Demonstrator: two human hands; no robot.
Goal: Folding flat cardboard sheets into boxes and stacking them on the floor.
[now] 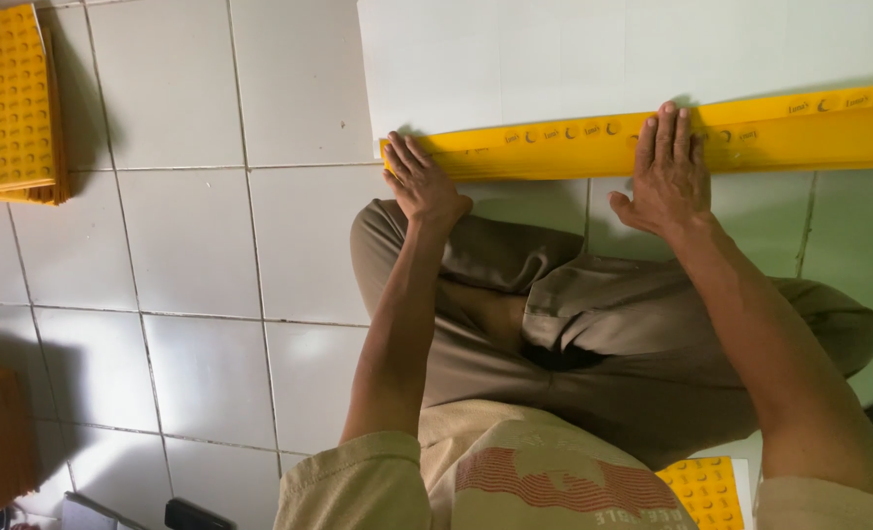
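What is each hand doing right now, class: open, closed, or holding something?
Left hand: open, palm flat on the end of the yellow strip.
Right hand: open, fingers spread, pressing flat on the same strip.

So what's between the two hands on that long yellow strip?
In the head view, only bare yellow strip with small embossed marks lies between the left hand and the right hand; both press flat on it.

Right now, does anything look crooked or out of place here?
Nothing stands out. Both hands, left hand and right hand, press flat on the yellow strip, which lies straight along the white sheet.
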